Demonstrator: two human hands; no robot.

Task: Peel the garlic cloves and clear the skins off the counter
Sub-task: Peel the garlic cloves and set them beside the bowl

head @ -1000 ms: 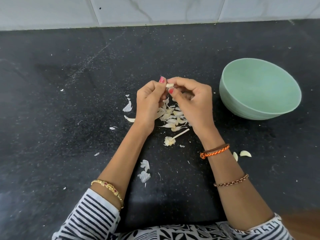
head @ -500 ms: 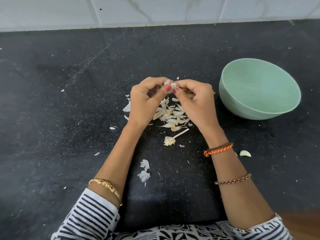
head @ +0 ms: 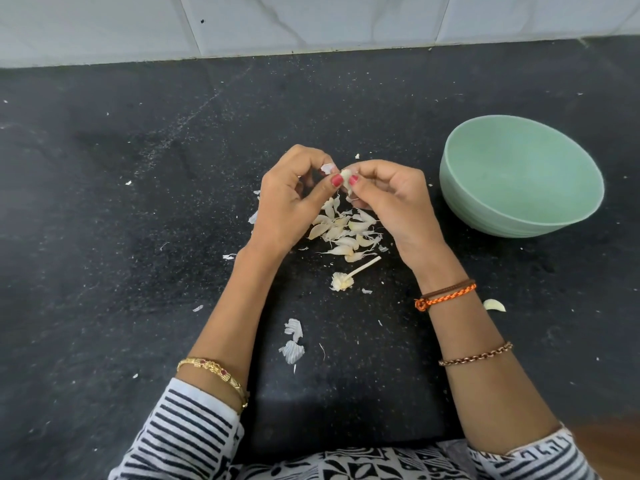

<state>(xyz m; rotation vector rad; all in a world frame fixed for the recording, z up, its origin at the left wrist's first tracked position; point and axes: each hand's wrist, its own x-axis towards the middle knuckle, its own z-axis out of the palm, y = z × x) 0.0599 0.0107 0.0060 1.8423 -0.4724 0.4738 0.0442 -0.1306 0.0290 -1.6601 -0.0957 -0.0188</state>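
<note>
Nearest, papery skin scraps [head: 293, 342] lie on the black counter [head: 104, 237] between the forearms, with the bare garlic stem [head: 349, 276] just beyond. Farther on, above a pile of garlic cloves [head: 341, 230], the left hand [head: 289, 199] and right hand [head: 393, 199] pinch one garlic clove [head: 345, 177] between their thumbs and fingertips. A green bowl [head: 519, 178] stands to the right.
</note>
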